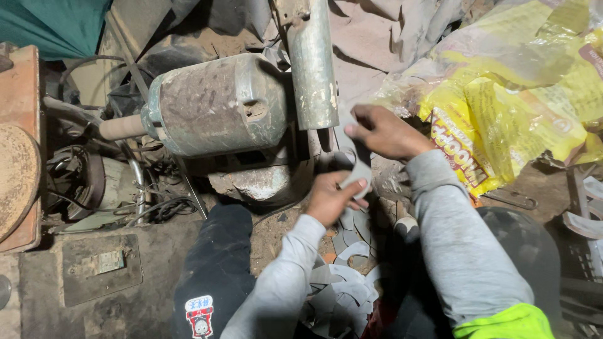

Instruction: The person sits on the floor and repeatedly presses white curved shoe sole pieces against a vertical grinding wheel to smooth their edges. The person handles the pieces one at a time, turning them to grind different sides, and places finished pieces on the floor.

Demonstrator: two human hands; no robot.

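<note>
Both hands meet just right of a dusty grey-green electric motor (213, 107) with a wide metal drum (312, 63) at its end. My left hand (330, 198) grips the lower end of a flat grey metal piece (359, 169). My right hand (383, 132) pinches the same piece from above, close to the drum's lower edge. Below the hands lies a heap of curved grey metal cut-outs (342, 282) on the ground between my legs.
A crumpled yellow plastic sack (502, 94) lies at the right. Cables and a small dirty motor (103, 185) sit at the left, beside a rusty round disc (16, 179). My dark-trousered knee (217, 263) is at the bottom centre. A black crate (581, 251) stands far right.
</note>
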